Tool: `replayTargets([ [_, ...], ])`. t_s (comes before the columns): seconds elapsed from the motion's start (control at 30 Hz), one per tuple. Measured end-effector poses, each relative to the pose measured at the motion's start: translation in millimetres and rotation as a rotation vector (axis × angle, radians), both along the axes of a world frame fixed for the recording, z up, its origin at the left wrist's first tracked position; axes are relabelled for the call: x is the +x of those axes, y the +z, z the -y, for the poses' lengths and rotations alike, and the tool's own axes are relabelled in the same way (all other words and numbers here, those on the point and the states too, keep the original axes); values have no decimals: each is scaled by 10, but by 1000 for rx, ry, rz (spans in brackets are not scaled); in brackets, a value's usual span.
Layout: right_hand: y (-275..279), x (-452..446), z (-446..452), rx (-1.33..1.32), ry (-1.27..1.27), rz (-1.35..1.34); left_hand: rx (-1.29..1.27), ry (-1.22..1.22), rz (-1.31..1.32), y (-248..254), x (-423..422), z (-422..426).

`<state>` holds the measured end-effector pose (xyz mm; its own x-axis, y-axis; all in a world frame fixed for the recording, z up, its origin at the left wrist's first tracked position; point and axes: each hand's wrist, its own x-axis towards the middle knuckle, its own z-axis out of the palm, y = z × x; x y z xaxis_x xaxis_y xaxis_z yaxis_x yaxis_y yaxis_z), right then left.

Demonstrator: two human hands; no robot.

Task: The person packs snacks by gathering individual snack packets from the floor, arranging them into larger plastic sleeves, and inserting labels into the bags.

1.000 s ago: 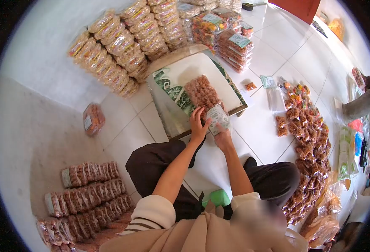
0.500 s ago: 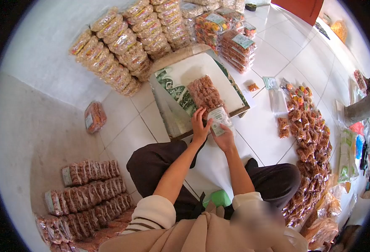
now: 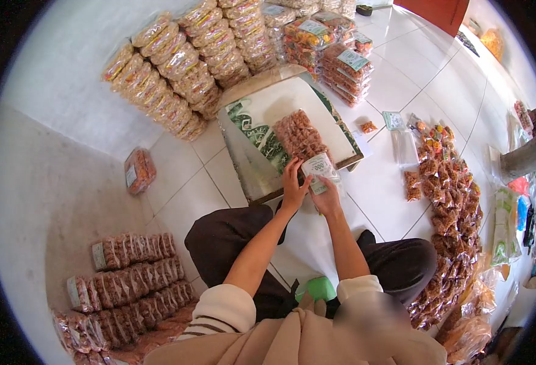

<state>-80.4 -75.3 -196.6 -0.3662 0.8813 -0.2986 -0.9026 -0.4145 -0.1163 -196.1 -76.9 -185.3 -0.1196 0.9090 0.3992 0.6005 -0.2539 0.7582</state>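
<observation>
A clear pack of reddish-brown snacks lies on a low table with a white and green top. Over the pack's near end is a white printed label, close to the table's front edge. My left hand rests at the left side of that end, its fingers bent against the plastic. The thumb and fingers of my right hand close on the label end from the near right side. Part of the right fingers is hidden beneath the label and plastic.
Stacked snack packs stand behind the table, with more piles at back right. Many small packets cover the floor at right. Rows of packs lie at lower left, one single pack above them. A green object sits between my legs.
The label has gone from tilted and partly covered by my fingers to lying flatter on the pack's end. Both hands have shifted only slightly. The whole view has moved a little.
</observation>
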Motion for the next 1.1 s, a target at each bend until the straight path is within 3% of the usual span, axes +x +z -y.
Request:
replayTargets([
  [0.03, -142, -3, -15, 206, -20, 312, -12, -14, -21, -10, 6, 0],
  [0.1, -231, 49, 29, 413, -43, 630, -35, -9, -39, -22, 26, 30],
  [0.17, -137, 98, 101, 92, -228, 458, -46, -6, -56, -18, 20, -33],
  [0.2, -178, 122, 109, 94, -233, 463, -44, 23, -47, 2, 20, -65],
  [0.3, -273, 200, 176, 68, -355, 735, -54, 82, 36, 48, 81, -213],
  [0.4, 55, 116, 56, -39, -356, 734, -97, 94, 138, 60, 57, -417],
  [0.47, 25, 83, -47, 47, -398, 1071, -59, 53, 113, 28, 37, -457],
  [0.6, 62, 45, -161, 61, -428, 1001, -1, 71, 116, -42, 32, -432],
  [0.67, 254, 85, -115, 9, -182, 690, 10, 83, 153, -54, 29, -434],
  [0.77, 274, 82, 15, 10, -60, 654, -38, 68, 176, -90, -8, -445],
  [0.87, 100, 57, -23, 152, -73, 522, -38, 65, 203, -69, -3, -406],
  [1.1, 8, -125, -167, 120, -105, 414, -59, 48, 250, -137, -27, -359],
])
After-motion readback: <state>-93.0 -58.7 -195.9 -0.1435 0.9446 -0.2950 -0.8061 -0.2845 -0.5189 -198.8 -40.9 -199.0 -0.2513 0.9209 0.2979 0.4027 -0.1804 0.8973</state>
